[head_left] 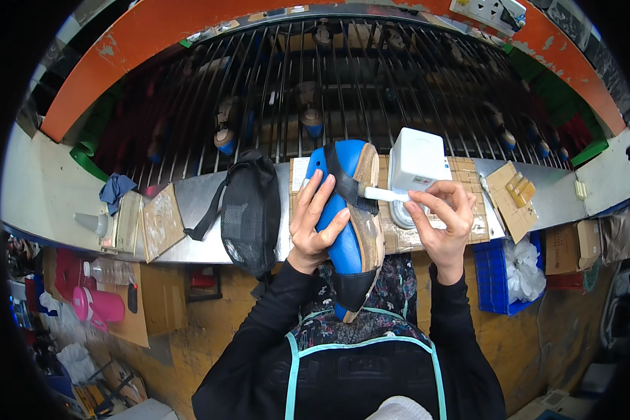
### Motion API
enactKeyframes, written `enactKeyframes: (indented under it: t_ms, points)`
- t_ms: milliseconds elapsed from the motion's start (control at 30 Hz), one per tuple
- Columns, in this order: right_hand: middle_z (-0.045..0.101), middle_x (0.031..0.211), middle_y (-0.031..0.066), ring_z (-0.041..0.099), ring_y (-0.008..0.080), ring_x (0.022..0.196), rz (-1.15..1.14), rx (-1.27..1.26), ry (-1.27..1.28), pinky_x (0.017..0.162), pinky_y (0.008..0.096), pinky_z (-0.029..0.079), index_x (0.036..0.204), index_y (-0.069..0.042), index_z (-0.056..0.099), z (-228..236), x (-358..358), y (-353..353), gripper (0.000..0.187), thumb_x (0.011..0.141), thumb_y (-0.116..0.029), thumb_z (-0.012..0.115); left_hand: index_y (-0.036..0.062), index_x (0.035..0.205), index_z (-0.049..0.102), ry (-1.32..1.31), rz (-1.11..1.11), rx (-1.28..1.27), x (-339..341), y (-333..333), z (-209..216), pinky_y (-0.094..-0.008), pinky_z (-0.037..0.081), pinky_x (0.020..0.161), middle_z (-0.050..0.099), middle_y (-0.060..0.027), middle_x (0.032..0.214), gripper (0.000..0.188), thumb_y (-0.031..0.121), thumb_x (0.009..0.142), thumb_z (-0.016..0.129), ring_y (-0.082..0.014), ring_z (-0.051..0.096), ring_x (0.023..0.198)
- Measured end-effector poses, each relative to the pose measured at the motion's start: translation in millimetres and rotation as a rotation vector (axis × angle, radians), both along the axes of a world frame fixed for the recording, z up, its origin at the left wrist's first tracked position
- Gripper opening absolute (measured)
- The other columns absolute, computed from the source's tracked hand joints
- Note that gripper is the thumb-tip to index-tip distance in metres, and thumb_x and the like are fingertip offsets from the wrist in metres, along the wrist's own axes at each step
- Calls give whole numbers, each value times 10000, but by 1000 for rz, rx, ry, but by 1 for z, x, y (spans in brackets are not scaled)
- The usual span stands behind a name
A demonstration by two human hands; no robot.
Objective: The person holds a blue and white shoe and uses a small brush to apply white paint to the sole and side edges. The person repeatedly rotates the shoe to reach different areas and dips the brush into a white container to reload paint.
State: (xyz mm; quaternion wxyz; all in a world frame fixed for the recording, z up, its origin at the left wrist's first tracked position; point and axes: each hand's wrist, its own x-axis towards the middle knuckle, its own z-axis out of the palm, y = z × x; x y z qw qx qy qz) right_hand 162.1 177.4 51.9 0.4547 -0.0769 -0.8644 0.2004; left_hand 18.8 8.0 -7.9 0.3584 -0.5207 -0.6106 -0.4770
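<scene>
My left hand (313, 222) holds a blue shoe (344, 248) with a black strap and a black heel part. Its fingers lie over the blue upper, and the tan edge of the sole faces right. Pinched in my right hand (442, 225) is a small white-handled brush (386, 194). The brush's tip meets the shoe at the black strap, beside the sole edge. Just behind the brush stands a white boxy container (418, 159), above a round whitish base (402, 214) partly hidden by my fingers.
A black mesh bag (250, 217) lies left of the shoe on the metal bench. Behind runs a rack of metal rods (371, 84) holding several blue shoes. A cardboard piece (511, 199) and a blue crate (495, 276) are at right, a pink jug (98, 306) lower left.
</scene>
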Motion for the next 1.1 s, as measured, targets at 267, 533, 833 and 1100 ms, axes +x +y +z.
enactKeyframes:
  t_ms: [267, 533, 833, 1100]
  points:
    - [599, 879, 2, 542, 129, 752, 37, 94, -22, 765, 321, 286, 886, -135, 766, 5, 5, 6, 217, 679, -152, 826, 201, 1123, 588, -46, -35, -18, -1, 0, 9, -500, 473, 973, 602, -223, 1254, 387, 130, 773, 736, -441, 565, 1177]
    - [600, 859, 6, 531, 113, 678, 22, -63, 23, 755, 306, 295, 879, -112, 762, 7, -5, 11, 205, 692, -171, 820, 196, 1107, 590, -28, -74, 4, -5, 7, 14, -489, 475, 977, 606, -223, 1248, 370, 127, 774, 736, -438, 566, 1178]
    - [601, 850, 4, 533, 118, 693, 36, -75, -39, 747, 301, 278, 879, -103, 762, 10, 12, 0, 216, 680, -160, 824, 221, 1125, 580, 25, -28, 4, -12, 9, 13, -498, 485, 970, 615, -202, 1241, 387, 98, 788, 723, -423, 573, 1173]
    - [603, 855, 5, 543, 118, 763, -158, 220, 76, 756, 323, 251, 938, -128, 757, 8, 14, -19, 279, 671, -142, 836, 250, 1129, 577, 81, 19, -7, -12, 6, 15, -511, 481, 977, 619, -179, 1242, 397, 106, 790, 725, -410, 576, 1174]
